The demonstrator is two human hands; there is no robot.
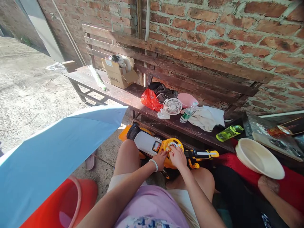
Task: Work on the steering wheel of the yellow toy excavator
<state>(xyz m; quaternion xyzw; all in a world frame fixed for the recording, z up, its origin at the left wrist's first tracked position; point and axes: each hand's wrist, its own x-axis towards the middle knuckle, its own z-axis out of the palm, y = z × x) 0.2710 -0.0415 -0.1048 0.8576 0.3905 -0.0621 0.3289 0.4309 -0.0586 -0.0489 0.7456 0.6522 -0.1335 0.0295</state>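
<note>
1. Yellow plastic makes up most of the toy digger [163,146], a ride-on with a pale seat [144,141], a steering wheel [180,141] and a digging arm [204,154]. It stands just in front of the person's knees, lengthwise beside the wooden bench [118,98].

2. The left hand [159,160], with a beaded bracelet [155,164] at its wrist, reaches to the near side of the wheel. Its fingers are bent in toward the middle.

3. The right hand [178,157] comes down over the wheel, its fingertips meeting those of the other hand. Something small, orange and pale, shows there; from where I stand I cannot tell whether it is loose or fixed, nor whether either hand pinches it or just rests on it.

4. As for handling, I'd judge the toy stiff and fairly light for its bulk, with smooth sides that could slide under damp fingers. The body under the seat looks the sound place to lift it; the thin digging arm seems likelier to swing or snap. Small parts at the wheel would want a light fingertip pinch.

5. On the bench, near the toy, are a white fan [172,106], a water bottle [186,116] and a red bag [150,100]. A cream basin [258,155] lies to the right, by another person's arm [286,202].
</note>
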